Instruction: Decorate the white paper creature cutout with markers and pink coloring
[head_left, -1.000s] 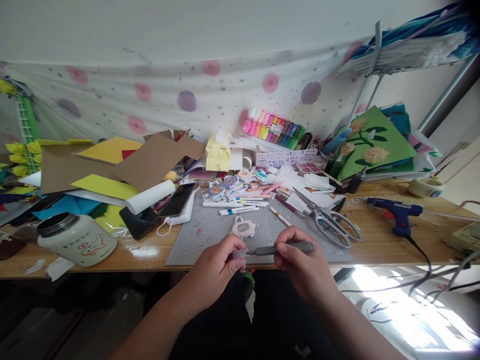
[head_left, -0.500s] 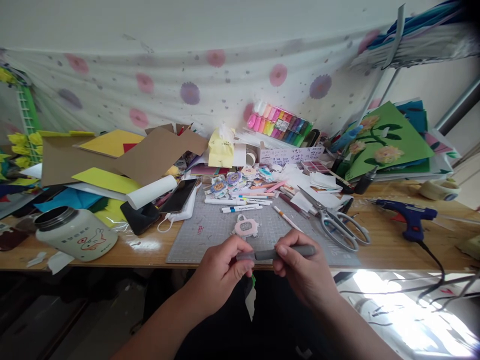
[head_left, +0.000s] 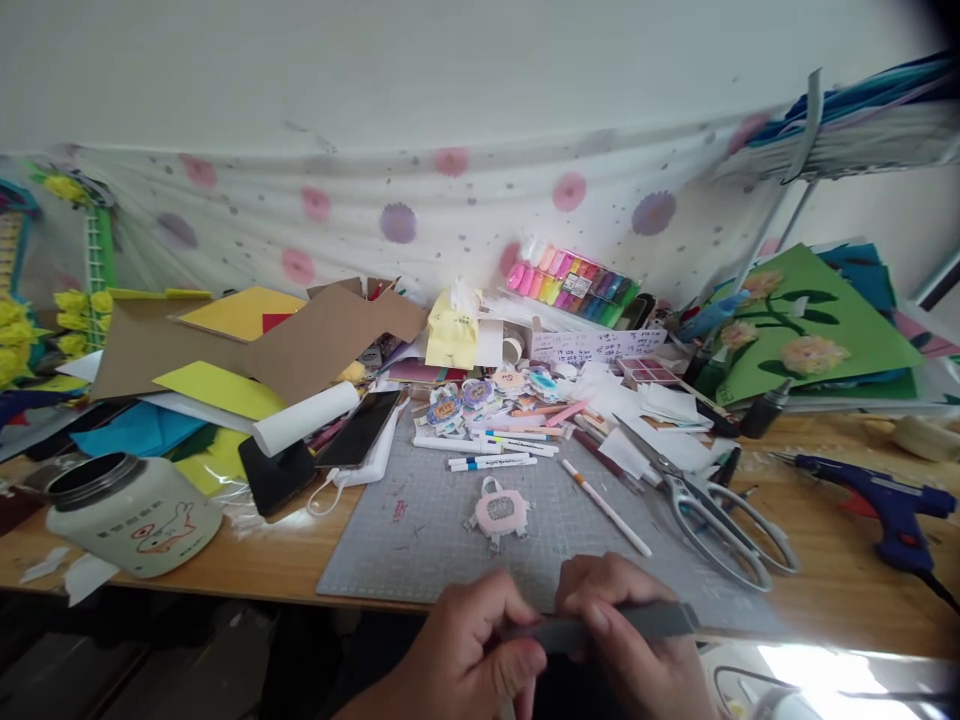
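Observation:
Close to the front edge of the desk, my left hand (head_left: pixel 480 645) is closed on one end of a grey pen-like tool (head_left: pixel 652 620). Fingers of my right hand (head_left: pixel 630 625) wrap round its other part, near the left fingertips. The tool lies roughly level, and its left end is hidden by my fingers. Beyond the hands, a pink paper cutout (head_left: pixel 501 512) with a small loop on top rests on the grey cutting mat (head_left: pixel 405 545). A white pen with an orange band (head_left: pixel 606 507) lies to the right of the cutout.
Large scissors (head_left: pixel 709 500) lie on the mat's right side, with a blue glue gun (head_left: pixel 885 500) farther right. Markers (head_left: pixel 491 462) and paper pieces crowd the mat's back. A wide-mouthed jar (head_left: pixel 139 515) and a phone (head_left: pixel 360 430) are at the left.
The view has tilted up and moved closer, so the desk items sit lower in the picture. Both hands are lower in view and closer together, still on the grey tool.

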